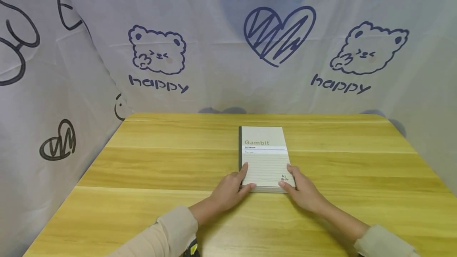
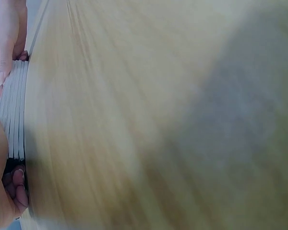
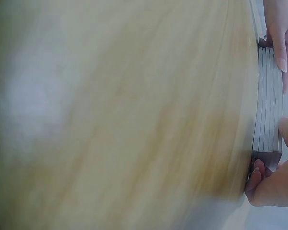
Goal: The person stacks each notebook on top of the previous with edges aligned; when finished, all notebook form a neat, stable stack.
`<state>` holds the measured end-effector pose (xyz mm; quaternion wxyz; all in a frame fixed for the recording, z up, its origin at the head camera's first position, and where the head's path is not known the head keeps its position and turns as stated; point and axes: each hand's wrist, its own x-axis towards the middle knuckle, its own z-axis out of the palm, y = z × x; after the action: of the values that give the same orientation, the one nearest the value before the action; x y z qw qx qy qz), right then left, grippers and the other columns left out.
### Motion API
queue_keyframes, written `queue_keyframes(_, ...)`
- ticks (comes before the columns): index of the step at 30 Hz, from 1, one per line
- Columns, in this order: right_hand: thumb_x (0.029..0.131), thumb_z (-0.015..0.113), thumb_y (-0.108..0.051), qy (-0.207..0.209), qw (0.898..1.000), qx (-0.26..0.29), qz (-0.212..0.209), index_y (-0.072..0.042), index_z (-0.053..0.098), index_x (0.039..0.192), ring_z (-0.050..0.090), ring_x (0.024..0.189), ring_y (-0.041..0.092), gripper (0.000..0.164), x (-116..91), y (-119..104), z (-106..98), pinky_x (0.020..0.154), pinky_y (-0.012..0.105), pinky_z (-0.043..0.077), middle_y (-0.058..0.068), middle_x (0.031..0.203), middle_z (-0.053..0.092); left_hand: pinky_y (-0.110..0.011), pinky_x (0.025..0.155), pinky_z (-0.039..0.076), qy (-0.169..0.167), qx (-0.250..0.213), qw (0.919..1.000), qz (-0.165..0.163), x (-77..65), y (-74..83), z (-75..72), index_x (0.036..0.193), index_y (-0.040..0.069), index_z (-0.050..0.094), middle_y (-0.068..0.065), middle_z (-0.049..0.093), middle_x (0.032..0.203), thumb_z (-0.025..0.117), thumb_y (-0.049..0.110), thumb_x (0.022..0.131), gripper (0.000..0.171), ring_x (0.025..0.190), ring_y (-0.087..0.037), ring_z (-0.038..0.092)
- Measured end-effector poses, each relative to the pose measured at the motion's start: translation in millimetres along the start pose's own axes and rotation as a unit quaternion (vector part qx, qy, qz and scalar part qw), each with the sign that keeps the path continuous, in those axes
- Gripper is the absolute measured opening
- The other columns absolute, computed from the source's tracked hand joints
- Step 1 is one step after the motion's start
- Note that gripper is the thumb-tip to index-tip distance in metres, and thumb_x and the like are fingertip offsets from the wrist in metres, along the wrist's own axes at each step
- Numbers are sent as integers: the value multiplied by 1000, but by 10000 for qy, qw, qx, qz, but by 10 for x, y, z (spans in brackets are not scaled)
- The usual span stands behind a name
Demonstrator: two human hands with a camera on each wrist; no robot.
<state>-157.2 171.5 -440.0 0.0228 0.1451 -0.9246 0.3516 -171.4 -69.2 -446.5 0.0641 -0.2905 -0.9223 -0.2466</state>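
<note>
A stack of several notebooks [image 1: 265,160] lies on the wooden table, its pale top cover printed "Gambit" and a dark spine along the left side. At the near left corner my left hand [image 1: 228,190] grips the stack, thumb on the near edge of the cover. My right hand [image 1: 308,193] holds the near right corner the same way. In the left wrist view the layered page edges [image 2: 15,110] show between both hands, with the left fingertips [image 2: 20,184] curled low at the side. The right wrist view shows the right fingertips [image 3: 256,177] tucked low against the stack's side.
The yellow wood-grain table [image 1: 150,162] stretches out around the stack. Behind it hangs a pale cloth [image 1: 214,66] with drawn bears, hearts and the word "happy"; another cloth [image 1: 32,122] hangs along the left side.
</note>
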Motion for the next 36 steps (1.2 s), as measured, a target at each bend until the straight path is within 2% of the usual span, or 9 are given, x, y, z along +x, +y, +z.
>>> queue_keyframes(9, 93, 55, -24, 9, 10000, 2, 6, 13, 31, 135, 37, 128, 47, 61, -13, 2, 6, 103, 57, 33, 34, 138, 35, -33, 76, 54, -40, -11, 10000, -12, -3, 3, 10, 139, -7, 34, -21, 67, 100, 53, 36, 93, 66, 90, -24, 66)
queue_keyframes(23, 95, 53, -26, -119, 9999, 25, 14, 12, 29, 136, 34, 129, 46, 61, 6, -11, 17, 104, 57, 31, 34, 140, 34, -34, 74, 54, 98, 84, 9999, 69, -19, -34, 15, 138, -7, 35, -20, 67, 94, 54, 34, 93, 64, 86, -25, 66)
queue_keyframes(36, 94, 53, -26, -151, 9999, 44, -13, 13, 28, 136, 33, 129, 47, 62, 16, -13, 19, 104, 57, 31, 34, 140, 33, -34, 76, 54, 74, -28, 10000, -46, -31, -45, 26, 140, -7, 33, -21, 67, 97, 53, 36, 93, 66, 90, -26, 66)
